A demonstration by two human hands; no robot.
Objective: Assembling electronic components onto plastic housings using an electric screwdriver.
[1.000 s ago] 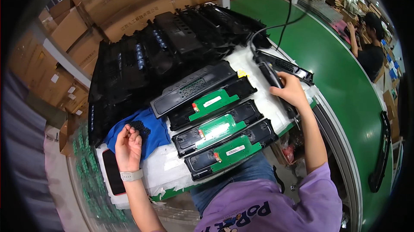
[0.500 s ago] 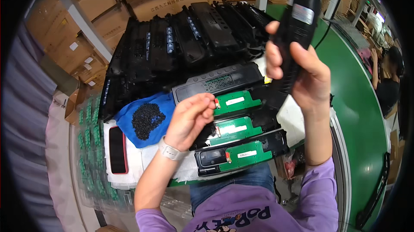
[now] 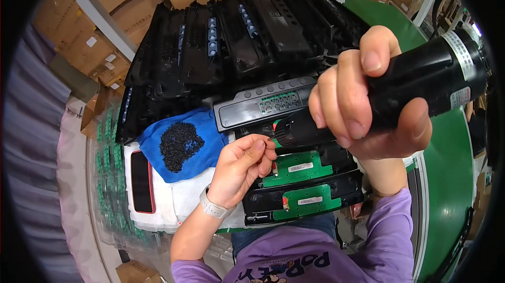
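Note:
My right hand grips a black electric screwdriver, tilted so that its dark front end points left and down over the housings. Close by that end, my left hand is closed in a pinch; what sits between thumb and forefinger is too small to make out. Below the tool lie black plastic housings with green circuit boards, the middle board and the front board, each bearing a white label and a red-and-white part at its left end. The tool covers most of the rear board.
Left of the housings, small black screws are heaped on a blue cloth. A red-edged phone lies beside it. Behind stand a display housing and several stacked black housings. Clear trays hold green boards at the left.
The screwdriver has swung from upright to slanting, its rear end now to the right and nearer. My left hand has moved slightly right and down, still pinched. The view has shifted a little.

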